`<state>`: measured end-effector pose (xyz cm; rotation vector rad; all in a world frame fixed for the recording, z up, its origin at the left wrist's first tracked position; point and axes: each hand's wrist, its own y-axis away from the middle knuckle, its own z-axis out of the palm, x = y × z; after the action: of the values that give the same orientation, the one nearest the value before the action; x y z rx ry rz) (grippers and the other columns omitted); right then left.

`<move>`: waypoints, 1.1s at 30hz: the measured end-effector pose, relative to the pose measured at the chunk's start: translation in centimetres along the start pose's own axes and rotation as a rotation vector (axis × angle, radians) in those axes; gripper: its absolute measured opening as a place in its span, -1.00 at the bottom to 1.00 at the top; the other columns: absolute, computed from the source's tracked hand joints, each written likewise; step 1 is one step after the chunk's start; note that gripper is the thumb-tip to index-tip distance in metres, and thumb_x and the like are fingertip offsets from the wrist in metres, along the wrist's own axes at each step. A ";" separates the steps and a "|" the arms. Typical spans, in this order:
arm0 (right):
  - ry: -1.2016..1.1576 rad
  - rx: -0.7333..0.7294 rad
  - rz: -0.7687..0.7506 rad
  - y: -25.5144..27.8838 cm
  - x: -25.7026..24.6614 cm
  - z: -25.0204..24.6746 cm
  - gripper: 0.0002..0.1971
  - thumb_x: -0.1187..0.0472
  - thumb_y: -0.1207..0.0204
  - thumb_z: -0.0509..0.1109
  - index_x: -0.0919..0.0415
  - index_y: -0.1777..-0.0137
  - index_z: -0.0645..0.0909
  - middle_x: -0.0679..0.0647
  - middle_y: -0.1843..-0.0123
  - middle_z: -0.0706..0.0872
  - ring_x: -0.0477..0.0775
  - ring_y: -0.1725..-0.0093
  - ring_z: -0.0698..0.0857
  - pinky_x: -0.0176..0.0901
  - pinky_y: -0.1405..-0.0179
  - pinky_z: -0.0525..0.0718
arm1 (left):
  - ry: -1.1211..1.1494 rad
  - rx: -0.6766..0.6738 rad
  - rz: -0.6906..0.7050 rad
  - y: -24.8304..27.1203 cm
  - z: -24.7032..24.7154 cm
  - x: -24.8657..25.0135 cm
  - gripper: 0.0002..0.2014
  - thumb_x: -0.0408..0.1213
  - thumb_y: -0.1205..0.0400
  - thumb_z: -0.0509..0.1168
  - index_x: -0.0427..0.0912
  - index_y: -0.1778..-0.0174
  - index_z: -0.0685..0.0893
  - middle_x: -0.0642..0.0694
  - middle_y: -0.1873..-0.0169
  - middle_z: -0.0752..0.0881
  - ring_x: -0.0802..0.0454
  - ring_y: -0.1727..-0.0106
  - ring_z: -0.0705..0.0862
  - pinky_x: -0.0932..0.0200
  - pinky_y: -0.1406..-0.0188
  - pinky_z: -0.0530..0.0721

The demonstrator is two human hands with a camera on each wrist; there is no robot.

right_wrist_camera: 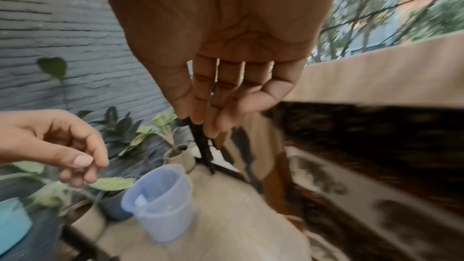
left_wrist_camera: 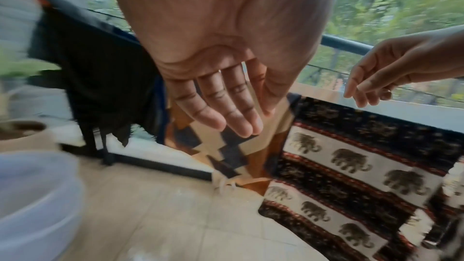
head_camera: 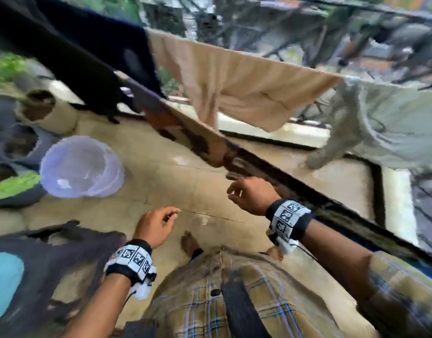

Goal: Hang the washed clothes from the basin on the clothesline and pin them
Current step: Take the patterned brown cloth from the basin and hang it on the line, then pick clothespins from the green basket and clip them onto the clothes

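Tiled balcony floor [head_camera: 176,172] underfoot, grey brick wall [right_wrist_camera: 62,27] to the left, dark railing [left_wrist_camera: 346,44] ahead with blurred green trees beyond. Potted plants [right_wrist_camera: 140,132] along the wall, beside a pale lilac plastic basin [head_camera: 80,167] standing on the floor at the left; contents hard to make out, only a small pale patch inside. Nearest line hung with an elephant-print cloth [left_wrist_camera: 351,166] in black, white and red bands, draped and reaching down toward the floor, next to a geometric tan, brown and dark patterned cloth [left_wrist_camera: 226,150]. Farther back, a black garment [head_camera: 83,57] at the left, a beige cloth [head_camera: 246,86] in the middle and a pale grey-green garment [head_camera: 393,125] at the right, all draped side by side. Left hand [head_camera: 156,228] low and in front of the body, clear of every cloth, grip loose: fingers [left_wrist_camera: 233,110] nearly straight in the wrist view, holding nothing. Right hand [head_camera: 251,193] raised just beside the top edge of the elephant-print cloth, fingers [right_wrist_camera: 220,94] relaxed and slightly bent, grip likewise holding nothing; touching the cloth or just short of it cannot be told. Tagged black bands on both wrists. Plaid shirt at the bottom of the head view. No pegs discernible through the blur.
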<state>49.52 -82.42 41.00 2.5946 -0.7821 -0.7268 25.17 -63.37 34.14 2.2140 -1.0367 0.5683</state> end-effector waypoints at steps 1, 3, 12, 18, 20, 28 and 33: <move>0.020 -0.045 -0.041 -2.3 -2.8 1.0 -0.77 -0.11 -0.56 0.32 -0.16 -0.13 0.71 -0.19 0.04 0.81 0.03 -0.02 0.76 -0.14 0.11 0.67 | 0.028 0.015 -0.069 0.9 -0.8 -3.3 -0.83 -0.13 -0.61 0.34 0.07 -0.02 0.82 0.10 0.14 0.85 0.13 0.26 0.75 0.20 0.16 0.69; 0.058 -0.123 -0.104 -6.0 -7.9 2.9 -0.76 -0.13 -0.55 0.33 -0.17 -0.13 0.71 -0.18 0.03 0.81 0.03 -0.04 0.76 -0.13 0.07 0.69 | 0.141 0.035 -0.208 3.0 -1.9 -9.1 -0.85 -0.06 -0.56 0.30 0.22 0.10 0.78 0.19 0.24 0.81 0.17 0.27 0.74 0.13 0.15 0.75; 0.190 -0.513 -0.330 -17.3 -26.9 9.0 -0.77 -0.09 -0.52 0.40 -0.15 -0.14 0.74 -0.07 -0.05 0.82 0.09 -0.11 0.73 -0.11 -0.16 0.66 | 0.494 0.244 -0.621 12.1 -4.8 -23.7 -0.82 -0.40 -0.64 0.38 0.00 0.06 0.76 -0.04 0.11 0.78 -0.09 0.03 0.77 0.02 -0.07 0.72; 0.353 -0.671 -0.498 -23.8 -36.0 11.6 -0.76 0.01 -0.53 0.38 -0.10 -0.16 0.75 0.01 -0.16 0.80 0.16 -0.18 0.72 -0.11 -0.19 0.62 | 0.688 0.374 -0.828 15.1 -6.5 -28.9 -0.78 -0.41 -0.62 0.38 0.06 0.14 0.72 -0.09 0.19 0.78 -0.15 0.10 0.76 -0.13 -0.07 0.75; 0.385 -0.699 -0.546 -26.4 -38.9 12.5 -0.76 0.01 -0.56 0.37 -0.08 -0.18 0.75 0.01 -0.20 0.78 0.16 -0.20 0.70 -0.10 -0.21 0.59 | 0.739 0.443 -0.913 16.2 -7.1 -30.1 -0.75 -0.40 -0.61 0.40 0.12 0.18 0.73 -0.09 0.22 0.80 -0.14 0.12 0.78 -0.13 -0.05 0.76; 0.466 -0.809 -0.698 -34.5 -53.8 15.4 -0.81 0.01 -0.58 0.40 -0.02 -0.13 0.76 -0.09 0.07 0.68 0.02 -0.07 0.66 -0.26 -0.04 0.48 | 0.834 0.692 -1.143 21.2 -12.0 -33.8 -0.81 -0.41 -0.64 0.34 0.00 0.08 0.75 -0.15 0.13 0.80 -0.13 0.12 0.75 -0.04 -0.10 0.71; 0.609 -0.850 -0.839 -35.0 -61.6 18.5 -0.79 -0.01 -0.60 0.39 -0.04 -0.14 0.75 -0.08 0.04 0.63 0.05 -0.16 0.66 -0.20 -0.14 0.52 | 0.765 0.829 -1.217 24.5 -13.5 -37.0 -0.88 -0.33 -0.65 0.39 -0.13 -0.04 0.80 -0.13 0.05 0.82 -0.13 0.06 0.77 0.13 -0.04 0.68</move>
<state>9.47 -21.54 33.39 2.0299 0.7037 -0.2852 -18.00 -46.85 30.00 2.3547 1.0728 1.1694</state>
